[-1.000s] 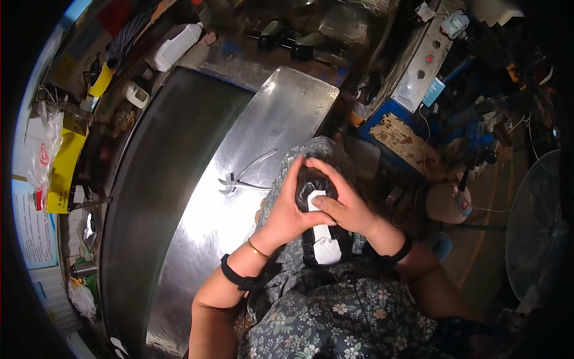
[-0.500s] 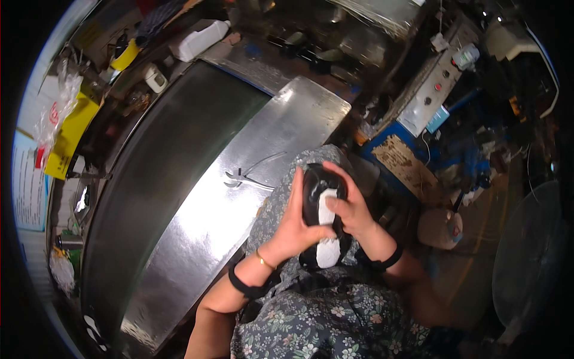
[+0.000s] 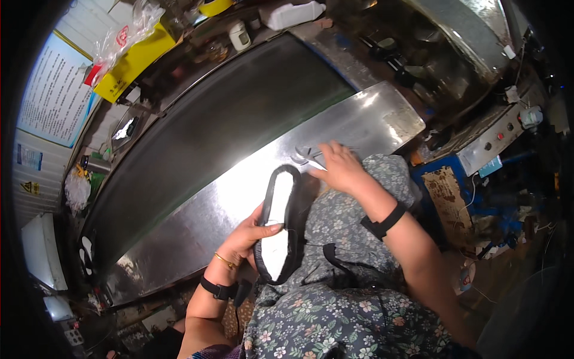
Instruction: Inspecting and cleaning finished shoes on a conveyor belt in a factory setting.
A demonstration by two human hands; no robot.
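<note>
A pair of pliers (image 3: pixel 308 158) lies on a shiny metal table (image 3: pixel 388 110) beside a dark belt (image 3: pixel 251 96); beyond the belt, a white jug (image 3: pixel 295 16) rests on a grimy ledge (image 3: pixel 323 43).

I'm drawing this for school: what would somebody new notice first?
Probably the black-and-white shoe piece in the left hand, near the picture's middle. Then the shiny metal sheet behind it, where the right hand is at the pliers, and the bright yellow box at upper left.

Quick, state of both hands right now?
Left hand: closed, holding a white-bottomed black shoe.
Right hand: over the pliers; whether it grips them cannot be told.
</note>
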